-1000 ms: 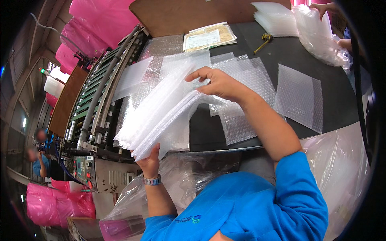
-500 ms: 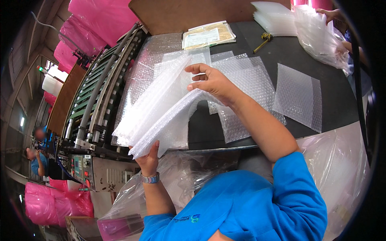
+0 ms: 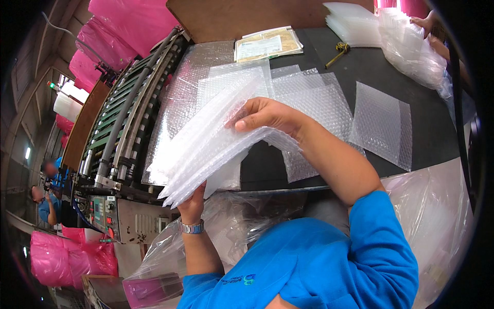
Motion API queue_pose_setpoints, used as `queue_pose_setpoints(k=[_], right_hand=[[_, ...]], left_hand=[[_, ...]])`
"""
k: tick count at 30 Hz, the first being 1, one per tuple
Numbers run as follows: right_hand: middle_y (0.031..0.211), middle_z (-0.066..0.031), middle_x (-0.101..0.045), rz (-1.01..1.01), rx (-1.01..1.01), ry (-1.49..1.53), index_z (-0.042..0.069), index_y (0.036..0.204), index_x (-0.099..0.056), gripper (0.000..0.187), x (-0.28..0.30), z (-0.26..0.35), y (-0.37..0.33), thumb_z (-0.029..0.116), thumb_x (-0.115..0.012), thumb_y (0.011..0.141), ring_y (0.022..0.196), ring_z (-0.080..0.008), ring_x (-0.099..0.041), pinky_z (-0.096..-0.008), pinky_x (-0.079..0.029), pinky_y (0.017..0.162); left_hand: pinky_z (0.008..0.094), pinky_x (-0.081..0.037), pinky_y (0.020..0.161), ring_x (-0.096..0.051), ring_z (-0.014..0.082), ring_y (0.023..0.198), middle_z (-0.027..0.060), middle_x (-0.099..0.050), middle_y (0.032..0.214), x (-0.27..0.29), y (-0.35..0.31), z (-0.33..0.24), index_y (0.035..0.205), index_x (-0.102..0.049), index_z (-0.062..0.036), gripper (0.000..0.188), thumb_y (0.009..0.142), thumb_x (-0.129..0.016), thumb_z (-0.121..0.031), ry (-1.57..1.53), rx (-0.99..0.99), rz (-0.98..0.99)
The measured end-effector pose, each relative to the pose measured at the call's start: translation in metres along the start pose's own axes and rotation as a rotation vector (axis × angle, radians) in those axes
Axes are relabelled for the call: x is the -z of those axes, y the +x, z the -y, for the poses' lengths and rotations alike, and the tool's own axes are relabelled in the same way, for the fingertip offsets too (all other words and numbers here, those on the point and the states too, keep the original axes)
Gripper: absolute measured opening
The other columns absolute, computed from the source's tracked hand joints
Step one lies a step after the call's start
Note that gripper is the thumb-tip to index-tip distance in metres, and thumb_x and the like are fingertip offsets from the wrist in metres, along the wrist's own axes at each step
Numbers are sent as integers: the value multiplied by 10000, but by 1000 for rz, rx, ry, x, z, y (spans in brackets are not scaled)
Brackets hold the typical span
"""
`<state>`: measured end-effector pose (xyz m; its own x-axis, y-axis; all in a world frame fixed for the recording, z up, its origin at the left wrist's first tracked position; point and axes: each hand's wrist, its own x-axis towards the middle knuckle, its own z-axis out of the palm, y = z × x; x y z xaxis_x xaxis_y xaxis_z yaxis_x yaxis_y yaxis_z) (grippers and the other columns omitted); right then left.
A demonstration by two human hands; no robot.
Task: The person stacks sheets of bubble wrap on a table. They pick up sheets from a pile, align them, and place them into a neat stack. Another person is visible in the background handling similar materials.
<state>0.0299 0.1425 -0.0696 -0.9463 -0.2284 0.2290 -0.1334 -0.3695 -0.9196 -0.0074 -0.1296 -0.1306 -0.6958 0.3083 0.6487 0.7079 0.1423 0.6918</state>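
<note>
The step in hand looks to be parting a stack of bubble-wrap sheets, held up toward 10 o'clock of the view's centre, above the tabletop. At its 7 o'clock end the left hand is closed around the lower edge, its fingers hidden behind. The right hand, half curled with thumb and fingers apart, sits among the leaves; whether it pinches any, I cannot tell. The next move calls for a firm left grip, as the sheets seem limp. At 2 o'clock a co-worker's hand touches a clear bag apparently holding whitish sheets.
</note>
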Motion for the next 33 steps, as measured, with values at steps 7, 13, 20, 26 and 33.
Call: queue_pose_setpoints(k=[7,13,20,26,33], right_hand=[[972,-128,-591,-39,26,218,12,991,-592,348,-10,-8,-2,129,-679,675,926,-218,-544,-308,-396,851],[903,-102,-576,-103,46,169,2,978,-593,335,-10,-11,0,200,-627,710,836,-180,-536,-269,-406,772],[844,-92,-564,-168,36,144,-6,940,-601,344,-16,-10,-1,246,-595,706,783,-158,-517,-248,-396,724],[871,-103,-580,-191,98,60,-4,945,-600,323,-21,-7,-6,253,-603,749,804,-163,-527,-263,-402,736],[848,-79,-578,-368,257,-260,-6,906,-581,297,-13,0,-7,251,-627,764,758,-154,-542,-269,-429,695]], left_hand=[[299,-447,751,-569,174,836,85,-620,916,2,1,3,940,-612,1,210,734,-650,-16,116,-89,-7],[303,-441,762,-565,179,848,88,-615,936,0,0,3,952,-607,-1,216,740,-645,-19,-23,-26,-24],[305,-440,771,-562,179,856,88,-614,934,2,-1,9,954,-603,1,217,742,-644,-14,19,-46,-6],[300,-430,785,-542,170,874,91,-591,957,0,-2,7,1007,-555,12,307,718,-660,4,-62,4,-34],[291,-423,785,-531,159,867,96,-577,964,-1,-2,11,1024,-526,24,358,706,-683,-19,-106,34,-57]])
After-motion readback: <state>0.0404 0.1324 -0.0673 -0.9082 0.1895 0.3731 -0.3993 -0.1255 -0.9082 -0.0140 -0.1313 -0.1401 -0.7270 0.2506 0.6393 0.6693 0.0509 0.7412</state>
